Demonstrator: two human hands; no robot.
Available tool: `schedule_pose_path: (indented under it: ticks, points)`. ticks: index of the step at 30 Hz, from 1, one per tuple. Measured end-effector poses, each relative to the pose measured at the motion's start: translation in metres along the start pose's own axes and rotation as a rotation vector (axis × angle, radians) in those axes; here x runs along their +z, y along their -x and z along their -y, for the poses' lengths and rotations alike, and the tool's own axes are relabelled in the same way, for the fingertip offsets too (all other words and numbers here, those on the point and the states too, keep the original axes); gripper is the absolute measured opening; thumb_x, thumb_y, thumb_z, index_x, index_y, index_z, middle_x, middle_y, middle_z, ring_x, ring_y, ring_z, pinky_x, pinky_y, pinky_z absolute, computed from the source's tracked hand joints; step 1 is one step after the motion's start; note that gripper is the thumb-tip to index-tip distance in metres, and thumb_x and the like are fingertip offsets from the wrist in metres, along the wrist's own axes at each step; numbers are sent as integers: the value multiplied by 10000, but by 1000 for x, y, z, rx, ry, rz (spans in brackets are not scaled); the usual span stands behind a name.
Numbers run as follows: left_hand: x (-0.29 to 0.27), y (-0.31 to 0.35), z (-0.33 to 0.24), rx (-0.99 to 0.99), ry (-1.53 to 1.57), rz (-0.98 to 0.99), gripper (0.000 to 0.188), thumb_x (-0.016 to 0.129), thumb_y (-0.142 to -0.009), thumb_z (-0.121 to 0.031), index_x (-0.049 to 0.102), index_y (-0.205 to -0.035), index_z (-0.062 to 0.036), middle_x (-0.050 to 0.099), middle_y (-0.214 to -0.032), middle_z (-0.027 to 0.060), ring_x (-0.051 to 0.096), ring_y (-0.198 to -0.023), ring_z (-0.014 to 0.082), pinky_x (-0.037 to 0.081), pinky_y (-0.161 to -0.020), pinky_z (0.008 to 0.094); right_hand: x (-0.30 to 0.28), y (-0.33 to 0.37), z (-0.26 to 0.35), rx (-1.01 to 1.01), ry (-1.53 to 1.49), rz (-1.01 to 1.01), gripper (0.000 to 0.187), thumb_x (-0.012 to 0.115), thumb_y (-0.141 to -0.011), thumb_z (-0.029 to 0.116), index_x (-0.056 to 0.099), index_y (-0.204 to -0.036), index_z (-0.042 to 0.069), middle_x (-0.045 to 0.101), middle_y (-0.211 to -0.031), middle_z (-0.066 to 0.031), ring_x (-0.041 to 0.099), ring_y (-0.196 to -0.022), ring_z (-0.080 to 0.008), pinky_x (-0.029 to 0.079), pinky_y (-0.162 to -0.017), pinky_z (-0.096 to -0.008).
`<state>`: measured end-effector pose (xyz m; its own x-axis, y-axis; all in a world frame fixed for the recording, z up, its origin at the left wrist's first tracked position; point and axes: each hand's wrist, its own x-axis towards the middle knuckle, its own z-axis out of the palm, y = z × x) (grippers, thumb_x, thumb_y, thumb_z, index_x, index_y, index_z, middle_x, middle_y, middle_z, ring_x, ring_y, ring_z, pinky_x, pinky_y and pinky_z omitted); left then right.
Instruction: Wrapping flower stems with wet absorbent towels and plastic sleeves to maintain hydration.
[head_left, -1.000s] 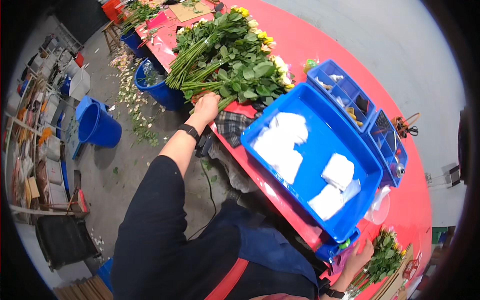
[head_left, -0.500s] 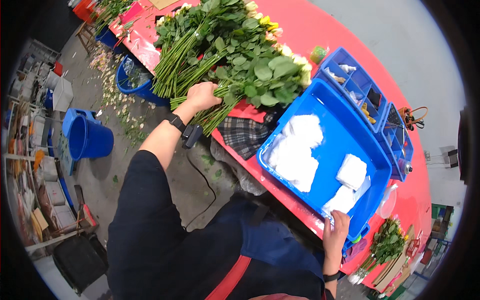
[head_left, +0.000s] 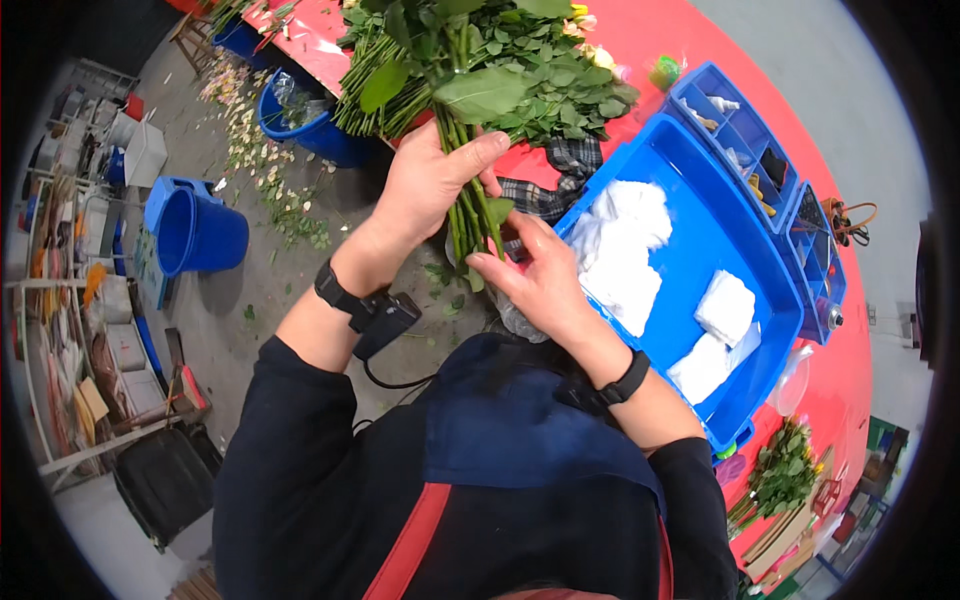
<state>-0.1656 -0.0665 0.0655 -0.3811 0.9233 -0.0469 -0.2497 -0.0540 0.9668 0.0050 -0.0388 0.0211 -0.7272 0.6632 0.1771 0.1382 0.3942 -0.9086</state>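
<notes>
A bunch of leafy rose stems (head_left: pixel 466 225) stands upright in front of me, its cut ends toward me and its blooms beyond the upper edge. My left hand (head_left: pixel 430 185) is wrapped round the stems, thumb across them. Lower down, my right hand (head_left: pixel 542 275) closes thumb and fingers on the stem ends, by a few leaves. Behind the held bunch, more roses (head_left: pixel 570 85) with green leaves and pale and yellow blooms lie piled on the red table (head_left: pixel 660 35).
A blue tray (head_left: pixel 720 200) on the table holds white wads (head_left: pixel 625 250). Beyond it stand blue divided boxes (head_left: pixel 735 125). A smaller flower bunch (head_left: pixel 785 470) lies at the right. Blue buckets (head_left: pixel 205 235) stand on the floor at the left, among scattered petals (head_left: pixel 270 185).
My left hand has lifted a bunch of roses off the pile and brought it nearer. The right hand has left the tray's near edge and moved left onto the stems.
</notes>
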Motion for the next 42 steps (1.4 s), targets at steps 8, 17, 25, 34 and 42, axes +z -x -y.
schedule_pose_path:
  ticks: [8, 17, 25, 34, 42]
  points:
    - [14, 38, 17, 175, -147, -387, 209, 700, -873, -198, 616, -913, -12, 619, -757, 11, 556, -594, 83, 451, -549, 235, -13, 10, 12, 62, -29, 219, 291, 699, -792, 138, 606, -1010, -30, 635, -863, -166, 629, -749, -307, 492, -674, -369]
    - [12, 57, 18, 149, 170, -204, 175, 585, -929, -215, 549, -899, -47, 550, -688, 29, 533, -623, 124, 453, -578, 252, -38, 16, 24, 411, -714, 406, 257, 669, -879, 147, 603, -1084, 8, 600, -848, 27, 542, -760, -56, 455, -699, -213]
    - [9, 74, -1, 191, 205, -141, 263, 554, -948, -304, 516, -872, -54, 534, -668, 42, 511, -612, 140, 427, -574, 264, -33, 21, 29, 424, -1100, 384, 164, 573, -938, 110, 609, -1061, 7, 654, -976, -50, 589, -860, -100, 468, -719, -227]
    - [-11, 72, -22, 309, 191, -633, 284, 648, -906, -310, 559, -813, -57, 589, -679, 33, 542, -559, 95, 445, -527, 237, -45, 40, 0, 338, -906, 735, 211, 692, -862, 183, 618, -975, 21, 647, -917, -86, 579, -820, -173, 463, -757, -276]
    - [-44, 79, 2, 405, -172, -883, 247, 635, -890, -213, 601, -714, -44, 602, -661, 8, 527, -593, 80, 416, -546, 249, -30, 30, 44, -502, 46, 351, 225, 761, -724, 93, 649, -897, 4, 674, -990, -125, 667, -801, -295, 534, -704, -348]
